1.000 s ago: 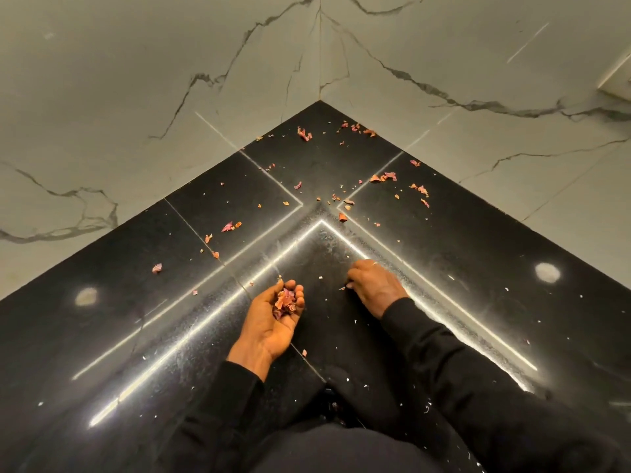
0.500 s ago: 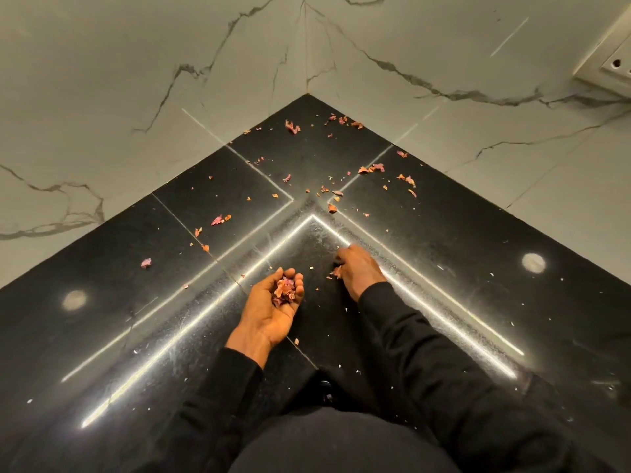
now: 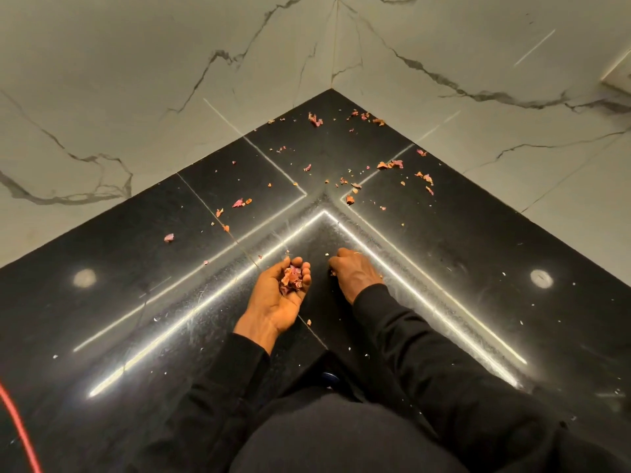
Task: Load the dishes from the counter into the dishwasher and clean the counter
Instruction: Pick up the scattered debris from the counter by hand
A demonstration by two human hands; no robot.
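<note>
Marble walls [image 3: 136,80] meet at the corner behind the black counter [image 3: 136,247]. The left hand [image 3: 276,295] lies palm up on it, cupped round a heap of reddish scraps [image 3: 291,279]. The right hand [image 3: 355,274] sets curled fingertips down just beside; whether they pinch anything is unclear. Loose flakes [image 3: 389,164] dot the far corner

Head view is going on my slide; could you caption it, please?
Left hand cups gathered scraps; right hand touches the black counter beside it.
</note>
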